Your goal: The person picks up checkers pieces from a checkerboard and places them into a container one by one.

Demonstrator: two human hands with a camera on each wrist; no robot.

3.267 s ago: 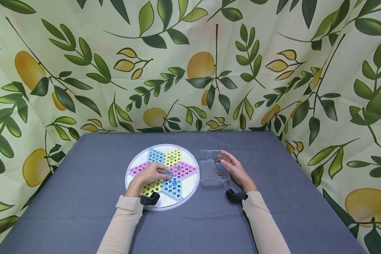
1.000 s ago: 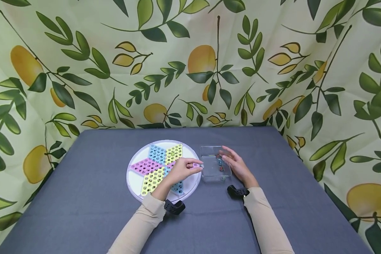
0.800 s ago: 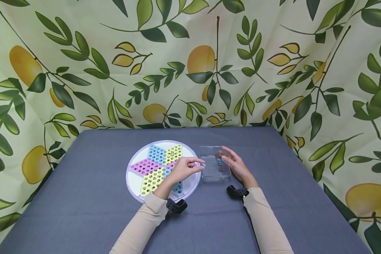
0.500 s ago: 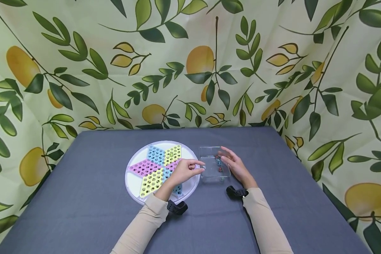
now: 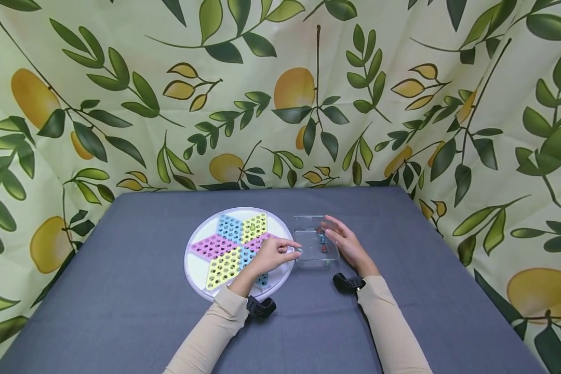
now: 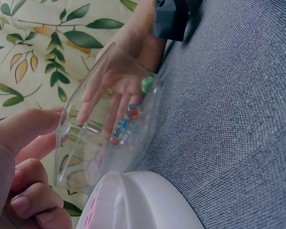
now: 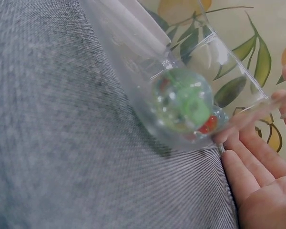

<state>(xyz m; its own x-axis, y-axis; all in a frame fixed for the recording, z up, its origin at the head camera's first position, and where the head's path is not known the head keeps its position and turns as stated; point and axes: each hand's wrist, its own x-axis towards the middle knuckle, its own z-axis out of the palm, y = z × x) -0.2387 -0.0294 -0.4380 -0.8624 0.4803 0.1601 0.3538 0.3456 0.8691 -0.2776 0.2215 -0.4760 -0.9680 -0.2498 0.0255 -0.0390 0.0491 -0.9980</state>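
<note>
A round white Chinese checkers board (image 5: 197, 270) has blue, yellow and pink star sections full of holes. My left hand (image 5: 271, 254) reaches over its right side to the clear plastic box (image 5: 308, 252). Thumb and index finger pinch a small clear marble (image 6: 65, 127) at the box's left rim, the other fingers curled in. My right hand (image 5: 350, 249) rests against the box's right side, its fingers straight. Inside the box lie several glass marbles, among them a green marble (image 6: 147, 85) and a red-and-blue marble (image 6: 133, 110). The left forearm and hand hide part of the board.
A greenish marble (image 5: 252, 227) sits on the board's far yellow section. Grey cloth (image 5: 121, 291) covers the table. Leaf-and-fruit printed fabric (image 5: 248, 130) hangs behind and beside it. Each wrist wears a black camera band (image 5: 262, 307).
My left hand has gone from the middle of the board rightward to the box's left rim, with a clear marble between its fingertips. The right hand has stayed beside the box.
</note>
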